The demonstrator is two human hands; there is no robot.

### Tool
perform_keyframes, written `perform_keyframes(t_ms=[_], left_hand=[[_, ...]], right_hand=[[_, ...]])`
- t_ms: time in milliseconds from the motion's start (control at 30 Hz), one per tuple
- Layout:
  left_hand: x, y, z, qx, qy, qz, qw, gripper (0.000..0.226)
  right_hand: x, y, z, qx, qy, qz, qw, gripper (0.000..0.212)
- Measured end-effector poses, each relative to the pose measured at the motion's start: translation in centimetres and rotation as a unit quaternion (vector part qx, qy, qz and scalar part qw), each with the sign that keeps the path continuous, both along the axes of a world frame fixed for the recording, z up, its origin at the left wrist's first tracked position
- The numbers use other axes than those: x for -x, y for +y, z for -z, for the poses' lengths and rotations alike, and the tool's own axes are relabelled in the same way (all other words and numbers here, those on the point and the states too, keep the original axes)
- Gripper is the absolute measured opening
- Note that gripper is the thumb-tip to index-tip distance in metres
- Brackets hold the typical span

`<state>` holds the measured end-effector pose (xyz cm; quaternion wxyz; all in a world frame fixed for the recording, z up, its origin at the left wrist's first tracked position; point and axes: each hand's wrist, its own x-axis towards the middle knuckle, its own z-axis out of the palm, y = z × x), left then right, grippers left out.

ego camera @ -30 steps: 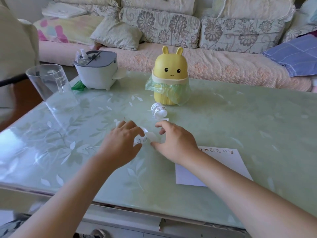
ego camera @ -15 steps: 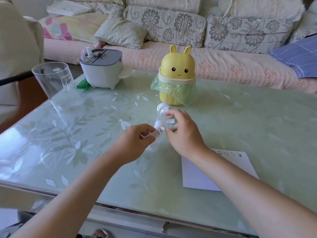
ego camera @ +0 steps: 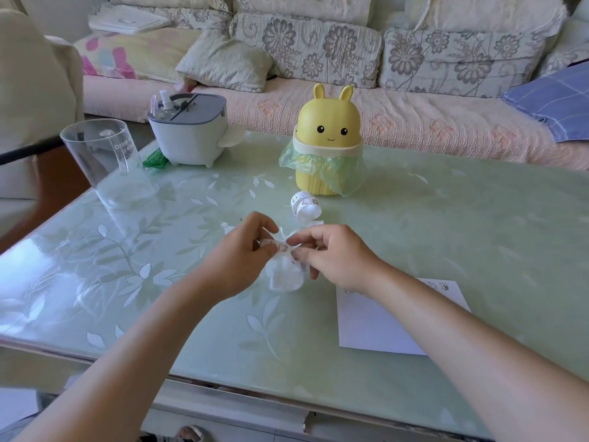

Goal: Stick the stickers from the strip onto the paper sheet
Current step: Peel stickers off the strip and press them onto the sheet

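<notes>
While strip (ego camera: 280, 248) spans gap between both hands, long axis runs hand to hand, left-right.
- Left hand (ego camera: 237, 253): pinches one end, fingers curled.
- Right hand (ego camera: 334, 255): pinches other end, at sticker.
- Loose backing (ego camera: 283, 275): hangs below both hands.
- Coiled length (ego camera: 305, 206): on bench (ego camera: 446, 218), beyond right hand, apart.
- Paper sheet (ego camera: 373, 327): flat on bench, right of right hand, toward person, partly under right forearm.
- Stickers (ego camera: 443, 286): few at sheet's far edge.
- Judgement: right hand nearer sheet, so suited to carry peeled sticker there.
</notes>
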<state>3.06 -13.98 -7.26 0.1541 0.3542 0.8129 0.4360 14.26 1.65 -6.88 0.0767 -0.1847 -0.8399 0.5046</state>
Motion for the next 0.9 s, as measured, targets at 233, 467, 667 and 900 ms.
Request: perform_keyframes(t_ms=[233,467,667,900], left_hand=[[-0.5,0.2,0.3,0.003,0.105,-0.072,0.992,0.035],[-2.0,0.7,-1.0,-0.026,-0.025,-0.126,0.991,0.025],[-2.4,1.2,-0.5,-0.036,-0.136,-0.069,0.988,0.006],[-2.3,1.0,-0.9,-0.055,-0.220,-0.100,0.969,0.014]], right_hand=[[-0.1,0.1,-0.7,0.172,-0.047,0.026,0.984,0.004],[0.2,0.2,-1.1,0.286,-0.031,0.119,0.950,0.012],[0.1,0.2,-1.1,0.292,-0.012,0.143,0.946,0.012],[-0.4,-0.2,-0.9,0.164,-0.003,0.082,0.983,0.021]])
